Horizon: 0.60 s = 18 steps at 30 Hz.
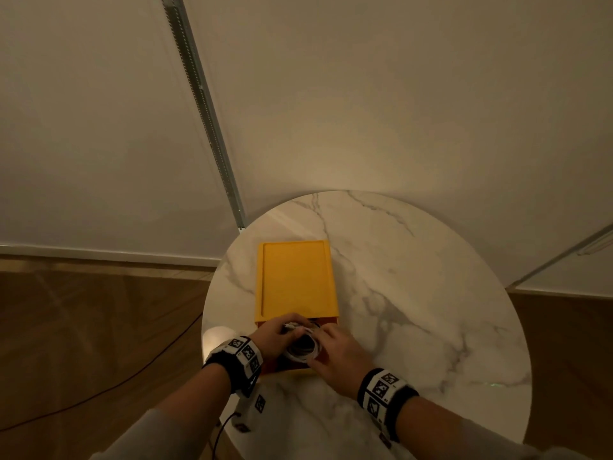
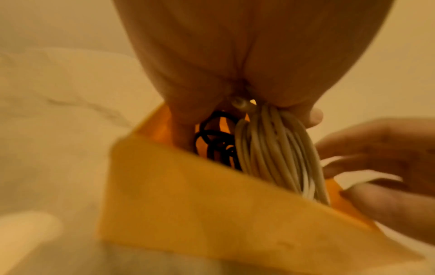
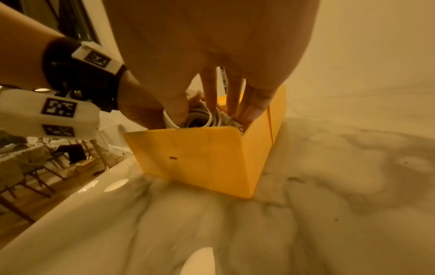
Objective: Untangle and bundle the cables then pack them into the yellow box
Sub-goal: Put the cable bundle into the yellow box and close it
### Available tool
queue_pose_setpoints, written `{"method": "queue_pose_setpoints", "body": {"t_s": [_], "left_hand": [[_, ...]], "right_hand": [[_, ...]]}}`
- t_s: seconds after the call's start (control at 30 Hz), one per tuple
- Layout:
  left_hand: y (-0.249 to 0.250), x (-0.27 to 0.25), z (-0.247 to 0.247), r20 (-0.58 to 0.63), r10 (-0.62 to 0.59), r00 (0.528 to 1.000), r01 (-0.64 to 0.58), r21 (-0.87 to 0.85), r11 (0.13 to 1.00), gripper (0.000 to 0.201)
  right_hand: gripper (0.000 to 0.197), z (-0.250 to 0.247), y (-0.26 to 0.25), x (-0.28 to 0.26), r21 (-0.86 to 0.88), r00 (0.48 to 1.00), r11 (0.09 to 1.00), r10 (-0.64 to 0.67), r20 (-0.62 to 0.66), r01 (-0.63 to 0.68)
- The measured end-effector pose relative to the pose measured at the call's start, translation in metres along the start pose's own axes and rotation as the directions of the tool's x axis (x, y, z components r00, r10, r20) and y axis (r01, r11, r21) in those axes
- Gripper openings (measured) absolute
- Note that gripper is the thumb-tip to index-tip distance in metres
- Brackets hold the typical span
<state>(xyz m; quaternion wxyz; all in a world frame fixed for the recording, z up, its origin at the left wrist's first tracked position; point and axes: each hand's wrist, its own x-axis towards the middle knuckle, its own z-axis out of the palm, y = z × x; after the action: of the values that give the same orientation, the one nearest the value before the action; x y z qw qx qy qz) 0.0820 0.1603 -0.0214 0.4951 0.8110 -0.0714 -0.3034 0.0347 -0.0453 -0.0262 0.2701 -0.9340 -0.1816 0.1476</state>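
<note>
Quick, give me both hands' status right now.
Left hand: grips the top of the white cable coil over the yellow box.
Right hand: fingers reach down onto the coil's side; grip cannot be told.

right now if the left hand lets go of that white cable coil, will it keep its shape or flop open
The white cable coil probably loosens: no tie shows, only the left hand pinches its loops. It looks thin and floppy. The yellow box walls and the right hand beside it would likely contain the spread.
</note>
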Motion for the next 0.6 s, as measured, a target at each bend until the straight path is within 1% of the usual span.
{"method": "queue_pose_setpoints", "body": {"t_s": [0.1,0.17,0.2,0.23,0.27,0.3,0.33,0.37,0.4,0.43,0.47,0.5,0.53,0.6], "left_hand": [[0.002,-0.001,0.009,-0.094,-0.014,0.996,0.022,0.079,0.997,0.015],[0.007,-0.003,0.012,-0.196,-0.056,0.979,0.088,0.159,0.983,0.017],[0.008,-0.005,0.011,-0.262,-0.064,0.963,0.124,0.218,0.968,0.02],[0.008,-0.008,0.009,-0.321,-0.052,0.946,0.154,0.3,0.941,0.023],[0.009,-0.012,0.007,-0.362,-0.032,0.931,0.187,0.401,0.897,0.026],[0.011,-0.018,0.005,-0.384,-0.015,0.923,0.224,0.505,0.834,0.028],[0.013,-0.023,0.004,-0.395,0.014,0.918,0.25,0.609,0.753,0.029],[0.013,-0.028,0.003,-0.388,0.064,0.919,0.252,0.707,0.661,0.03],[0.012,-0.032,0.003,-0.358,0.129,0.925,0.226,0.789,0.572,0.03],[0.012,-0.036,0.005,-0.304,0.178,0.936,0.18,0.848,0.499,0.03],[0.01,-0.039,0.007,-0.241,0.203,0.949,0.128,0.883,0.452,0.032],[0.005,-0.04,0.01,-0.192,0.203,0.96,0.085,0.893,0.441,0.036],[-0.001,-0.041,0.014,-0.17,0.199,0.965,0.063,0.889,0.453,0.041],[-0.016,-0.044,0.021,-0.17,0.209,0.963,0.049,0.874,0.484,0.056]], "right_hand": [[0.05,0.003,-0.001,0.002,-0.093,1.0,0.995,-0.024,-0.016,0.023],[0.047,-0.001,-0.005,0.006,-0.125,1.0,0.992,-0.01,-0.005,0.009],[0.047,-0.002,-0.008,0.007,-0.146,1.0,0.989,-0.003,0.01,0.005],[0.047,-0.003,-0.01,0.009,-0.167,1.0,0.986,-0.007,0.021,0.011],[0.047,-0.003,-0.011,0.011,-0.19,0.999,0.981,-0.018,0.03,0.023],[0.047,-0.002,-0.013,0.012,-0.217,0.999,0.976,-0.02,0.044,0.029],[0.046,-0.002,-0.015,0.013,-0.246,0.998,0.969,-0.013,0.059,0.027],[0.045,-0.002,-0.018,0.014,-0.273,0.998,0.962,0.001,0.069,0.018],[0.045,-0.002,-0.02,0.015,-0.3,0.997,0.954,0.014,0.075,0.009],[0.044,-0.002,-0.022,0.016,-0.323,0.996,0.947,0.028,0.081,-0.001],[0.044,-0.002,-0.024,0.017,-0.342,0.995,0.939,0.04,0.087,-0.007],[0.044,-0.002,-0.026,0.018,-0.36,0.995,0.933,0.047,0.091,-0.011],[0.044,-0.002,-0.027,0.019,-0.374,0.995,0.927,0.05,0.087,-0.014],[0.044,-0.002,-0.028,0.021,-0.395,0.997,0.919,0.049,0.066,-0.019]]}}
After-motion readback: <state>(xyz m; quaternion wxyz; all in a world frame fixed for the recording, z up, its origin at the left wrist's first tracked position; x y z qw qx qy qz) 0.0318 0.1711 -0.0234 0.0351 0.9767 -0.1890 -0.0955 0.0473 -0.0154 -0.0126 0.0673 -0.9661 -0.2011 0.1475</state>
